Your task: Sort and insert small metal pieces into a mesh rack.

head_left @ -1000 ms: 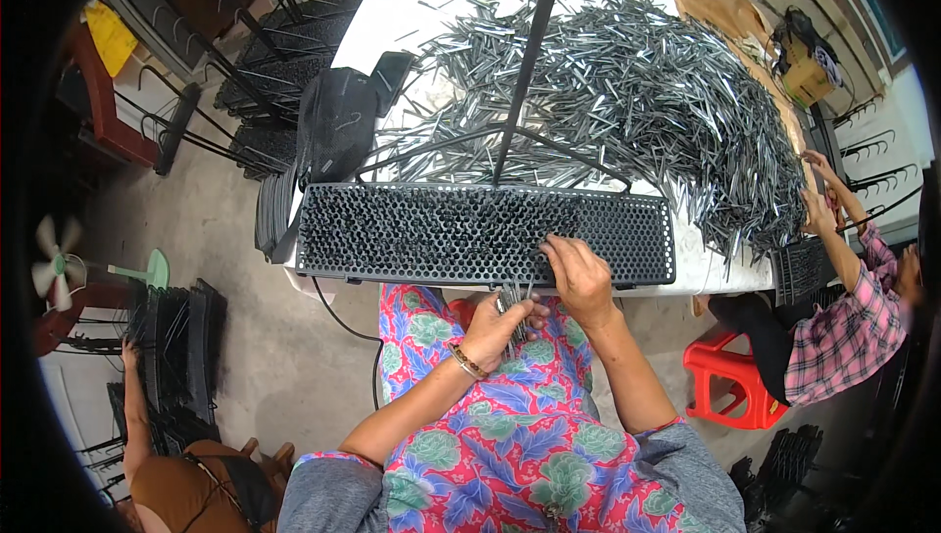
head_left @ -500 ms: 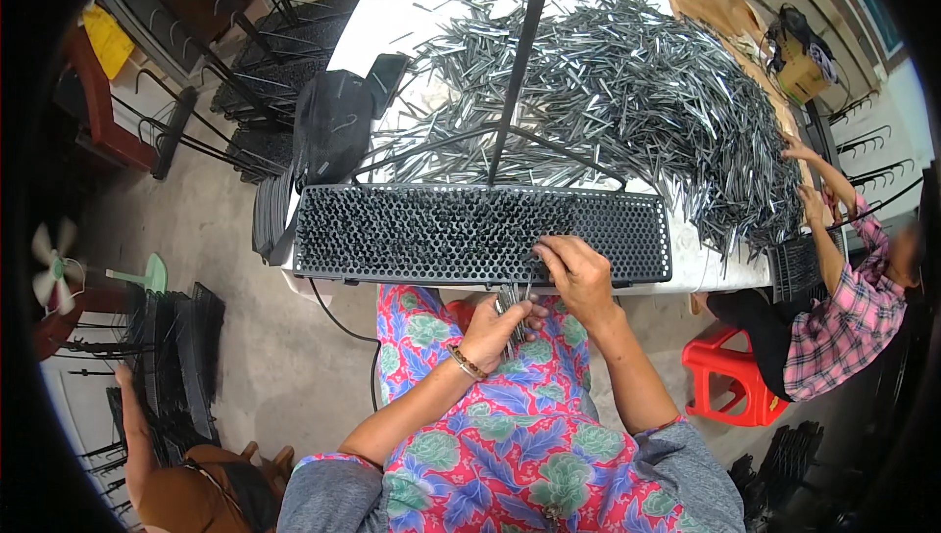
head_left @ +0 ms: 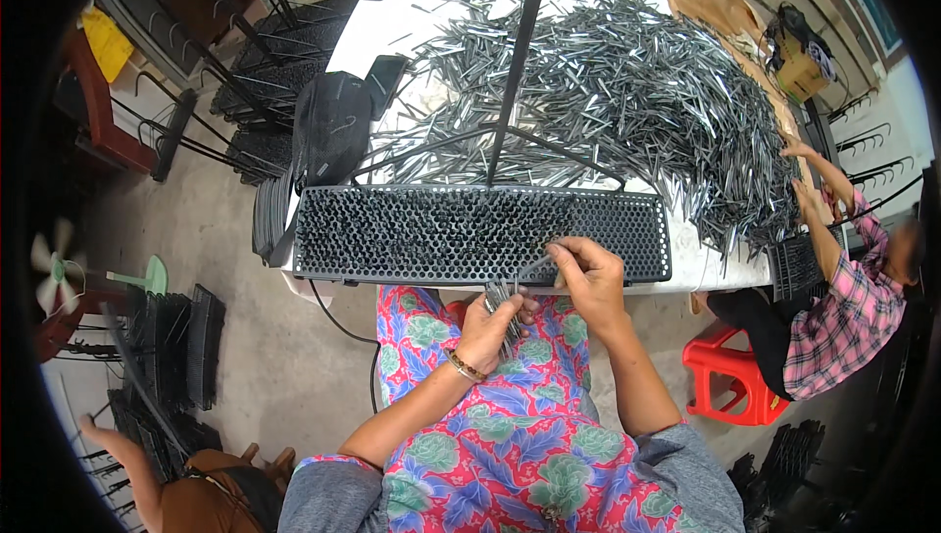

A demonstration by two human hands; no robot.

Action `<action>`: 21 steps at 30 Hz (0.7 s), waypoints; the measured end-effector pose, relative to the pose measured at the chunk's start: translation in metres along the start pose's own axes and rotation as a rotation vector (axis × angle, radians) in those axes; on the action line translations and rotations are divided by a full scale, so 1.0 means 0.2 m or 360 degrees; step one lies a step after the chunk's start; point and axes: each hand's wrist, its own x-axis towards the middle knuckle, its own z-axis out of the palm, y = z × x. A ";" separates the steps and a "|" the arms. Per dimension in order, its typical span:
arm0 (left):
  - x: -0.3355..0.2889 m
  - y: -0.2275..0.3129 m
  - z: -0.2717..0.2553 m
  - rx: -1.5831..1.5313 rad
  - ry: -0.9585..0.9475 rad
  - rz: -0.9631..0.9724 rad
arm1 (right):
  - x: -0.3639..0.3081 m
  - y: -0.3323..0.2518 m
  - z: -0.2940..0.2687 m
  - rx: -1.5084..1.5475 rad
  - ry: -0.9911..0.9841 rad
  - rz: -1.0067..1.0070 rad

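My left hand (head_left: 487, 330) is closed around a bundle of thin grey strips (head_left: 503, 300), held just below the front edge of a black perforated panel (head_left: 642, 239). Over that edge, to the right, my right hand (head_left: 594, 283) pinches one slim grey strip (head_left: 535, 266), which slants down toward the left hand. Dark pieces stand in the panel's holes across its left and middle. Toward the right end the round holes show more plainly. A black metal frame with a long upright bar (head_left: 518, 68) rises behind the panel.
A big heap of grey strips (head_left: 627, 82) covers the white table (head_left: 358, 38). A black bag (head_left: 333, 126) lies at its left. A co-worker in a plaid shirt (head_left: 853, 313) reaches over the heap's right side, near a red stool (head_left: 730, 381). Another person (head_left: 201, 494) is at lower left, by stacked black panels.
My right hand has drawn slightly right, away from the holes, and a strip now shows in its fingers. The lower-left person's arm has moved, and a dark bar shows there.
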 end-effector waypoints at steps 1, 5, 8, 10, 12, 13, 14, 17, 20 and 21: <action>0.00 0.00 0.00 0.0007 0.0005 0.0035 | -0.01 -0.01 -0.02 0.0071 -0.0055 0.0115; -0.02 0.03 0.02 -0.0049 -0.0013 -0.0003 | -0.03 -0.04 -0.04 0.0106 -0.0145 0.0332; -0.03 0.03 0.03 -0.0047 -0.0083 -0.0049 | -0.03 -0.03 -0.06 0.0119 -0.0167 0.0374; -0.02 0.02 0.02 -0.0049 -0.0131 -0.0060 | -0.03 0.00 -0.07 0.0085 -0.0211 0.0351; -0.03 0.03 0.03 0.0028 -0.0123 -0.0067 | -0.02 0.01 -0.07 0.0019 -0.0283 0.0354; -0.03 0.04 0.03 0.0067 -0.0119 -0.0070 | -0.02 0.02 -0.07 -0.0014 -0.0318 0.0355; -0.03 0.04 0.04 0.0077 -0.0104 -0.0055 | -0.02 0.01 -0.06 0.0001 -0.0342 0.0333; -0.02 0.02 0.04 0.0108 -0.0060 -0.0004 | -0.02 0.02 -0.06 0.0056 -0.0400 0.0242; -0.01 0.00 0.02 0.0124 -0.0013 0.0039 | -0.03 0.05 -0.06 0.0134 -0.0423 0.0178; -0.01 0.01 0.02 0.0118 0.0009 0.0042 | -0.03 0.05 -0.06 0.0160 -0.0422 0.0208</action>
